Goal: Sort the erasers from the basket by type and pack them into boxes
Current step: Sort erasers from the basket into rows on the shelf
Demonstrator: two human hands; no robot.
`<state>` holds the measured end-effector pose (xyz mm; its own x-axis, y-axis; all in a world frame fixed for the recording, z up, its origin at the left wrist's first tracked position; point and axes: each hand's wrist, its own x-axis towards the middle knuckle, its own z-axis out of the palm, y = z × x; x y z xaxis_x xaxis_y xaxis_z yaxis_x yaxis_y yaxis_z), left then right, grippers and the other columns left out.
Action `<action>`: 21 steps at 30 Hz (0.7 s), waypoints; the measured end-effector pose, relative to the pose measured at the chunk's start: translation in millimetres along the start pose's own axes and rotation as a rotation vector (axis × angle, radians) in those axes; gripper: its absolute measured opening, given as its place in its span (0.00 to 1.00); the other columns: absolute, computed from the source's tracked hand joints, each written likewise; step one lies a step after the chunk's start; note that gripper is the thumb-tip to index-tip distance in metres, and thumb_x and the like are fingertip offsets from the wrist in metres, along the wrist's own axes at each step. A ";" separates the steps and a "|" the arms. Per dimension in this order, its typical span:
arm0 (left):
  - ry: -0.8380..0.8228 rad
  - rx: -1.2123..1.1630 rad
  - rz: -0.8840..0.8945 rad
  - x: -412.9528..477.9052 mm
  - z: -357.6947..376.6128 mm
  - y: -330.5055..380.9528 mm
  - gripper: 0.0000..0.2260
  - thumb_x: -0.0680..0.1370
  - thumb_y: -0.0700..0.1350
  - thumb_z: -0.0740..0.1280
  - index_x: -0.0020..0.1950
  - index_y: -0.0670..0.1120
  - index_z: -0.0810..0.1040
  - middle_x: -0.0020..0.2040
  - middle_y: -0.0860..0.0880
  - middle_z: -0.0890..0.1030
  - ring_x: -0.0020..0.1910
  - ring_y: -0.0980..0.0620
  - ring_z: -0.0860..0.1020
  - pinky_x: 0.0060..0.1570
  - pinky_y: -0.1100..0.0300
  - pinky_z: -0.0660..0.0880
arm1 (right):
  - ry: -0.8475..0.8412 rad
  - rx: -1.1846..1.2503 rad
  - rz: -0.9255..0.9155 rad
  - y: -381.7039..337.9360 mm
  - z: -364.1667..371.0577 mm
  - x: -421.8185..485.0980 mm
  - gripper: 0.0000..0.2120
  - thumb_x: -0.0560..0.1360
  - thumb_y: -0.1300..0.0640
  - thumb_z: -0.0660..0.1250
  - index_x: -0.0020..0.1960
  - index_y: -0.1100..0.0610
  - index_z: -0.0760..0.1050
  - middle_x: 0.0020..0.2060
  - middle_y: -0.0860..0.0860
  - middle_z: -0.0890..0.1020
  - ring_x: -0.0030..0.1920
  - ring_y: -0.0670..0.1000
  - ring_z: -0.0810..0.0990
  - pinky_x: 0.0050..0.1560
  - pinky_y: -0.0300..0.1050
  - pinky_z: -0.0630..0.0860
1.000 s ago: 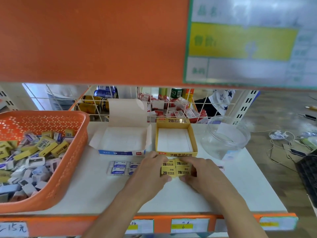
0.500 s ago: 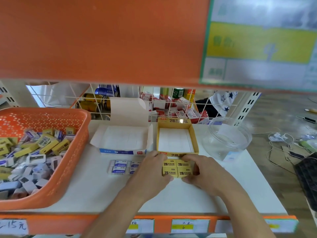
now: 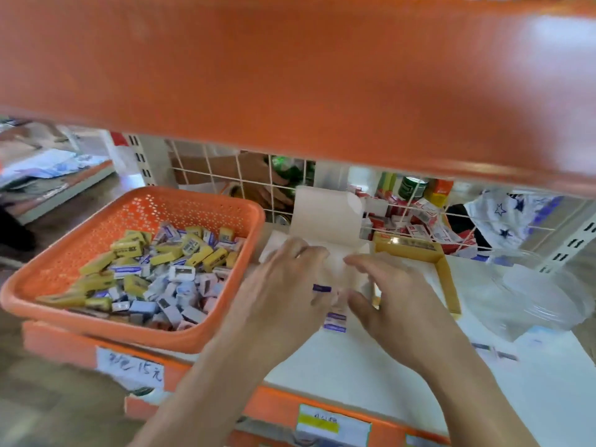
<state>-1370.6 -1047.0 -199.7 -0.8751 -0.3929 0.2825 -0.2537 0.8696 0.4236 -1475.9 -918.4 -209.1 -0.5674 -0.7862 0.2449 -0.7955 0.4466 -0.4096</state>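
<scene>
**Both hands low over the white box, little to see beneath them**

The left hand [image 3: 283,285] lies palm down, its forearm coming up from the bottom edge. Its fingers are fairly straight and close together, with the tips over the front of the white box [image 3: 325,217], whose lid stands upright. The right hand [image 3: 396,304] hovers just beside it, fingers arched and spread, thumb held apart below them. I see nothing gripped in either hand (though what sits under the palms is hidden).

In the gap between the hands a couple of white-and-purple erasers [image 3: 335,321] lie on the white shelf [image 3: 354,375], partly covered. Most erasers [image 3: 161,275], yellow and white mixed, are heaped in the orange basket [image 3: 193,198] to the left.

The yellow box [image 3: 446,275] stands just right of the white one, and the right hand blocks its near corner. Further right a clear tub [image 3: 541,301] is smeared by blur. An orange shelf edge [image 3: 290,75] overhead fills the top of the view.
</scene>
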 end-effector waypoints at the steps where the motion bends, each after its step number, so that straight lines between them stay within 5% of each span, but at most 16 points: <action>1: 0.025 0.023 -0.034 -5.7 -15.7 -12.0 0.21 0.78 0.54 0.64 0.69 0.57 0.66 0.64 0.59 0.67 0.59 0.58 0.71 0.51 0.63 0.69 | -0.002 0.020 -0.070 -15.8 5.2 7.8 0.19 0.74 0.55 0.70 0.65 0.50 0.74 0.58 0.47 0.78 0.55 0.46 0.74 0.50 0.31 0.64; 4: 0.099 0.054 -0.168 -26.3 -57.9 -55.9 0.18 0.76 0.52 0.68 0.65 0.56 0.72 0.59 0.58 0.71 0.52 0.58 0.72 0.47 0.61 0.69 | -0.016 0.075 -0.245 -62.3 20.4 34.0 0.16 0.75 0.56 0.68 0.62 0.50 0.75 0.57 0.47 0.78 0.56 0.44 0.71 0.51 0.33 0.63; 7: 0.094 0.129 -0.363 -44.7 -88.7 -99.4 0.17 0.76 0.50 0.68 0.65 0.57 0.74 0.62 0.56 0.73 0.55 0.54 0.73 0.49 0.59 0.69 | -0.075 0.088 -0.323 -100.8 38.8 59.8 0.17 0.78 0.52 0.64 0.66 0.49 0.72 0.60 0.45 0.75 0.60 0.45 0.70 0.57 0.39 0.65; 11: -0.129 0.279 -0.568 -54.5 -108.3 -143.8 0.17 0.76 0.49 0.65 0.65 0.59 0.73 0.63 0.55 0.74 0.58 0.52 0.74 0.47 0.61 0.69 | -0.203 0.012 -0.346 -134.9 64.6 90.4 0.16 0.77 0.53 0.66 0.63 0.53 0.73 0.57 0.49 0.77 0.57 0.50 0.74 0.55 0.46 0.73; 15: -0.319 0.307 -0.565 -46.2 -108.8 -169.6 0.09 0.76 0.50 0.67 0.56 0.55 0.77 0.49 0.53 0.77 0.45 0.54 0.77 0.37 0.62 0.73 | -0.380 -0.126 -0.323 -150.9 95.7 116.1 0.13 0.74 0.53 0.69 0.58 0.54 0.75 0.53 0.53 0.80 0.53 0.54 0.78 0.51 0.54 0.78; 18: -0.367 0.278 -0.512 -33.9 -104.8 -177.9 0.14 0.74 0.51 0.71 0.58 0.54 0.75 0.38 0.55 0.73 0.35 0.57 0.73 0.29 0.62 0.66 | -0.481 -0.204 -0.297 -156.7 113.1 123.2 0.13 0.73 0.61 0.68 0.56 0.55 0.75 0.52 0.53 0.78 0.49 0.54 0.78 0.50 0.53 0.79; 21: -0.365 0.235 -0.480 -25.0 -96.7 -181.1 0.18 0.74 0.52 0.72 0.61 0.53 0.72 0.41 0.54 0.74 0.38 0.54 0.74 0.29 0.61 0.66 | -0.459 -0.171 -0.264 -157.3 116.8 123.5 0.09 0.74 0.61 0.65 0.54 0.55 0.73 0.50 0.53 0.77 0.48 0.54 0.77 0.49 0.53 0.78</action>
<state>-1262.9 -1223.7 -200.3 -0.7152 -0.6635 -0.2196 -0.6989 0.6811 0.2183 -1396.0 -1135.7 -217.1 -0.2235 -0.9692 -0.1033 -0.9431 0.2418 -0.2282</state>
